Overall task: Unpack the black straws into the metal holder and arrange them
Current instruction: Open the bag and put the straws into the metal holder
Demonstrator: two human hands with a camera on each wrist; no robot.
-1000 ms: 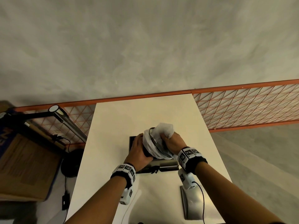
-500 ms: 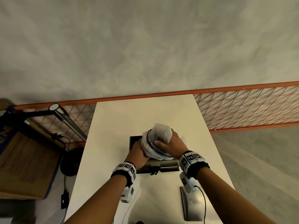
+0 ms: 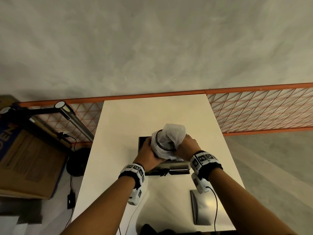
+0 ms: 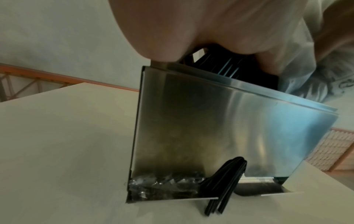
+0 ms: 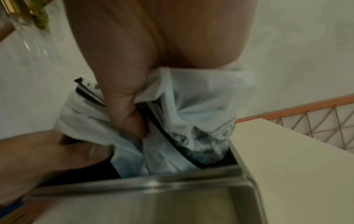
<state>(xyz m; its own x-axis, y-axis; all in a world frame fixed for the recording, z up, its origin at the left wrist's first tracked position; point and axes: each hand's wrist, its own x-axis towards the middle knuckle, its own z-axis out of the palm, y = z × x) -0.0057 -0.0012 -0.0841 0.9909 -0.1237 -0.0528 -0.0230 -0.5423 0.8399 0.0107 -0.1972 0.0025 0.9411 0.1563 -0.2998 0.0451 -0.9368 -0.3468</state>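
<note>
Over the upright metal holder (image 3: 171,167) on the white table (image 3: 128,119), both hands hold a white plastic bag (image 3: 171,134) with the black straws inside. My left hand (image 3: 150,152) grips the bag's lower left side round the bundle. My right hand (image 3: 182,147) pinches the bag's right side, thumb pressed into the plastic (image 5: 126,115). In the left wrist view black straws (image 4: 226,68) enter the top of the holder (image 4: 220,128), and a few black straws (image 4: 224,184) stick out of its bottom opening. The bag (image 5: 199,103) bunches above the holder's rim (image 5: 153,181).
A flat metal piece (image 3: 201,207) lies on the table near my right forearm. An orange wire fence (image 3: 257,111) runs behind the table. A cardboard box (image 3: 28,163) and a lamp arm (image 3: 74,121) stand to the left, off the table.
My right hand has shifted from the bag's front to its right side. The bag's top now stands taller and puffed out. My left hand has kept its place.
</note>
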